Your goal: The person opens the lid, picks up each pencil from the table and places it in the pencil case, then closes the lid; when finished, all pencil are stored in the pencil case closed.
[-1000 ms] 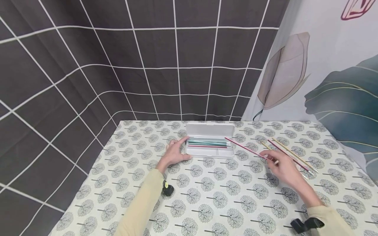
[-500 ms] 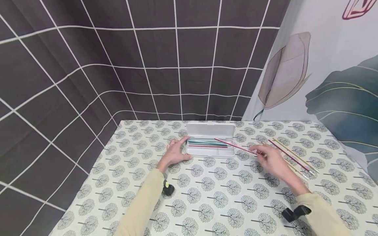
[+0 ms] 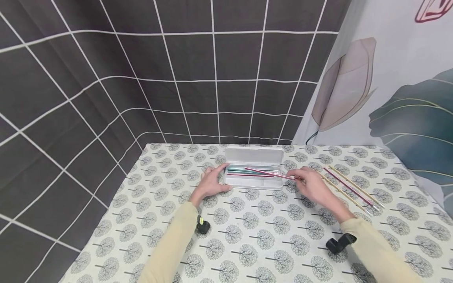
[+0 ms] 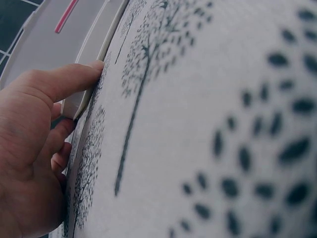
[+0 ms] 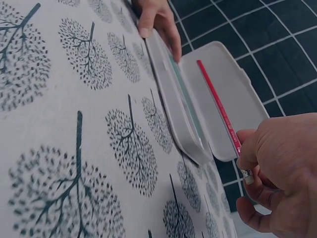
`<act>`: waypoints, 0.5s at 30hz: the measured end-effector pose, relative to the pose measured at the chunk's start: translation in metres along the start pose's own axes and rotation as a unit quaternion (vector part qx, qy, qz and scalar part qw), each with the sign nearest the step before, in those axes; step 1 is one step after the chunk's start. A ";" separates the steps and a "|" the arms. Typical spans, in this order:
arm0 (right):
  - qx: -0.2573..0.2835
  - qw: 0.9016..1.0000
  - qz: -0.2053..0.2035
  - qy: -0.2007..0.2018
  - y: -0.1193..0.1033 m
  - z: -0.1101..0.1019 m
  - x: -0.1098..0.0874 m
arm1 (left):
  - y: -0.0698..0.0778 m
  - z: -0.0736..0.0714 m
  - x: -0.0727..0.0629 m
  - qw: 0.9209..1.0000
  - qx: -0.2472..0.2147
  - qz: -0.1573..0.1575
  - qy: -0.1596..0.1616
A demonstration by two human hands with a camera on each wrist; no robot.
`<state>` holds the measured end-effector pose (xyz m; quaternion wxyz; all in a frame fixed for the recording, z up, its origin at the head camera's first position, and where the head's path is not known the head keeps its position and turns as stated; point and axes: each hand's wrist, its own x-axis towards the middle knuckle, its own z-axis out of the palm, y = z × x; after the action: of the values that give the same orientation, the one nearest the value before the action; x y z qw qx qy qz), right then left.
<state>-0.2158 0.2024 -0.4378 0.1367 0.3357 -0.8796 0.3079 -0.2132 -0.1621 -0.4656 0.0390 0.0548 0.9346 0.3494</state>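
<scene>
An open white pencil case (image 3: 244, 183) lies near the far side of the table, its lid (image 3: 254, 156) tilted up behind it. My left hand (image 3: 210, 183) grips the case's left end, thumb at the front edge and fingers around the far side. Inside the case are several green pencils (image 3: 236, 170) and a dark red one. With its fingertips my right hand (image 3: 313, 186) pinches a red pencil (image 5: 217, 99) close to its white eraser end. That pencil slants leftward over the case, above the green pencils in the head view.
Right of my right hand, two gold pencils (image 3: 356, 186) and a dark red pencil (image 3: 349, 187) lie side by side on the tree-print tablecloth (image 3: 255, 236). A dark checked curtain (image 3: 187, 94) hangs behind the table, and a leaf-patterned white one at the right.
My right hand has moved left with the red pencil, bringing it from beside the case to over it. The left hand keeps its grip on the case.
</scene>
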 end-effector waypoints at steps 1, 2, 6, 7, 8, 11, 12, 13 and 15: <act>0.001 1.000 -0.001 -0.002 -0.001 0.001 0.002 | 0.000 0.000 0.000 1.000 -0.001 0.000 0.000; 0.004 1.000 0.000 -0.006 -0.001 0.002 0.004 | 0.000 0.000 0.000 1.000 -0.001 0.000 0.000; 0.014 1.000 0.001 -0.018 -0.003 0.007 0.011 | 0.000 0.000 0.000 1.000 -0.001 0.001 0.000; 0.016 1.000 0.001 -0.020 -0.004 0.008 0.013 | 0.000 0.000 0.000 1.000 -0.001 0.001 0.000; 0.018 1.000 0.001 -0.022 -0.004 0.009 0.015 | 0.000 0.000 0.000 1.000 0.000 0.002 0.000; 0.020 0.999 -0.005 -0.026 -0.006 0.013 0.020 | 0.000 0.000 0.000 1.000 0.000 0.003 0.001; 0.020 0.999 -0.004 -0.028 -0.006 0.014 0.022 | 0.000 0.000 -0.001 1.000 -0.001 0.003 0.001; 0.019 0.999 -0.003 -0.030 -0.007 0.015 0.023 | 0.001 0.000 -0.001 1.000 -0.001 0.002 0.001; 0.021 0.999 0.001 -0.038 -0.008 0.017 0.026 | 0.001 0.000 -0.001 1.000 -0.002 0.000 0.001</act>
<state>-0.2303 0.1742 -0.4354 0.0961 0.3487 -0.8781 0.3132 -0.2120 -0.1614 -0.4652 0.0384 0.0545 0.9339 0.3514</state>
